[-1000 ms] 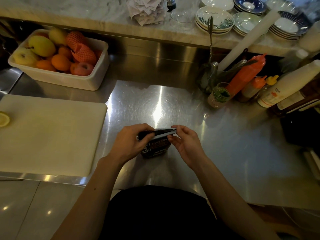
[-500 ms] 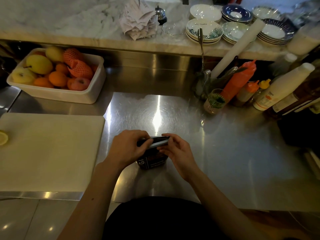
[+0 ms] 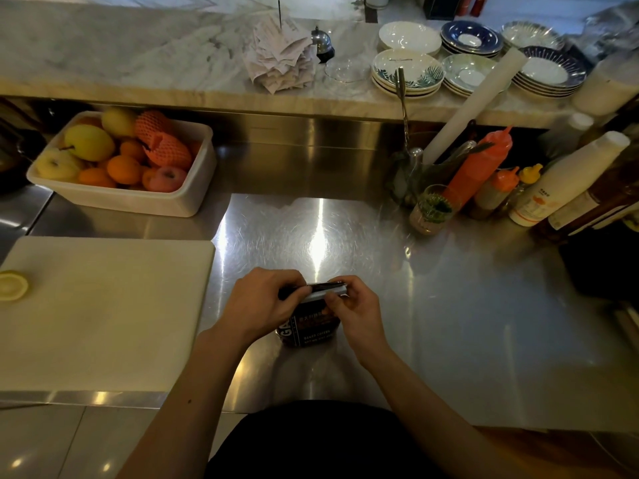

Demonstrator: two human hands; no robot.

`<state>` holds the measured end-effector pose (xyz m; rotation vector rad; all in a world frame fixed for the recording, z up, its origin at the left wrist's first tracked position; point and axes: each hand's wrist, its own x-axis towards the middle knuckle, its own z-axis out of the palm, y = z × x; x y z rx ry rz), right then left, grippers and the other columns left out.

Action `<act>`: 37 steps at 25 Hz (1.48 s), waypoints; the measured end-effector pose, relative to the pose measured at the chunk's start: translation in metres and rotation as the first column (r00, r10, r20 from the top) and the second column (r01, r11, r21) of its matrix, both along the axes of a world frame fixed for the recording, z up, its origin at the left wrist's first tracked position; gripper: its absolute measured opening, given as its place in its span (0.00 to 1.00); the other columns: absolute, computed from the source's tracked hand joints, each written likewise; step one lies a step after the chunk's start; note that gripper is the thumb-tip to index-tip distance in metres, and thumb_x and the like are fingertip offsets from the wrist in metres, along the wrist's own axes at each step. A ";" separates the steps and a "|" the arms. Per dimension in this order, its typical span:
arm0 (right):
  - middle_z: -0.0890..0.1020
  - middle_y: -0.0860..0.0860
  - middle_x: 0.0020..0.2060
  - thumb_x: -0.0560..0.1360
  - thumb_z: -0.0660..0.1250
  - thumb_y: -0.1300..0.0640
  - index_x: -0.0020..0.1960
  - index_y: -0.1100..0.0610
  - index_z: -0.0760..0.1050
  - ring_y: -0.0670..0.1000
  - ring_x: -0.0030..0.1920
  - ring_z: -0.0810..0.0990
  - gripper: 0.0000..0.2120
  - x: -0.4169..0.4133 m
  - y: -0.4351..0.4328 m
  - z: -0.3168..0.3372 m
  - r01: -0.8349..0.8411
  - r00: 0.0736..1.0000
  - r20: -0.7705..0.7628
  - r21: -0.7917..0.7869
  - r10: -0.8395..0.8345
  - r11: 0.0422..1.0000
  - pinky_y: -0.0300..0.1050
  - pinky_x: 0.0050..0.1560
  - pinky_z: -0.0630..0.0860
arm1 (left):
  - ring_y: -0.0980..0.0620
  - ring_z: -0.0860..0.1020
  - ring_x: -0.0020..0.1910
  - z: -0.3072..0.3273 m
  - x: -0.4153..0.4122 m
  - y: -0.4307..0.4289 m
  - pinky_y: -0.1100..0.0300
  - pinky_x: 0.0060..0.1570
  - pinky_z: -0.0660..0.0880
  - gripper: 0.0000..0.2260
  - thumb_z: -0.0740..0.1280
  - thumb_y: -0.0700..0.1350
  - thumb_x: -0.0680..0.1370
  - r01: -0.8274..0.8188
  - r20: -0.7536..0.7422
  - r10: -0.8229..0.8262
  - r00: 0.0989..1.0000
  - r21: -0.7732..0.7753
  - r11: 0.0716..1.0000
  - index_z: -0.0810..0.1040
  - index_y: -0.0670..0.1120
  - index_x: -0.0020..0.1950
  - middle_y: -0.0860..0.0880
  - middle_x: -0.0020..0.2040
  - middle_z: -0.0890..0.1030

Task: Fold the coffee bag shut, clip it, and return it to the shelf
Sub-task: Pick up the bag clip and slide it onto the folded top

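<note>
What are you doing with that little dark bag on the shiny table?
A person is closing a dark coffee bag that stands on the steel counter. The left hand and the right hand both pinch its flattened top edge, folding it over. No clip is on it yet, and none can be seen. To the left lie a white cutting board and a tub of fruit.

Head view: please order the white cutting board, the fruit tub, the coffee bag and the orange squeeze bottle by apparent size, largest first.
1. Cutting board.
2. Fruit tub.
3 and 4. Orange squeeze bottle and coffee bag: unsure, since both hands cover part of the nearer bag.
</note>
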<state>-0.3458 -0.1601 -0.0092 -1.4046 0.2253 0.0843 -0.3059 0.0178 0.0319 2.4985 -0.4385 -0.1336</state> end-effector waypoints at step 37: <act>0.80 0.54 0.36 0.77 0.66 0.64 0.51 0.66 0.74 0.46 0.33 0.80 0.05 0.001 -0.016 -0.008 -0.038 0.997 0.054 -0.187 0.049 0.982 0.40 0.39 0.80 | 0.55 0.85 0.44 -0.039 -0.033 0.019 0.67 0.44 0.78 0.08 0.74 0.37 0.71 -0.458 -0.401 0.232 0.886 -0.683 0.569 0.85 0.49 0.43 0.53 0.40 0.87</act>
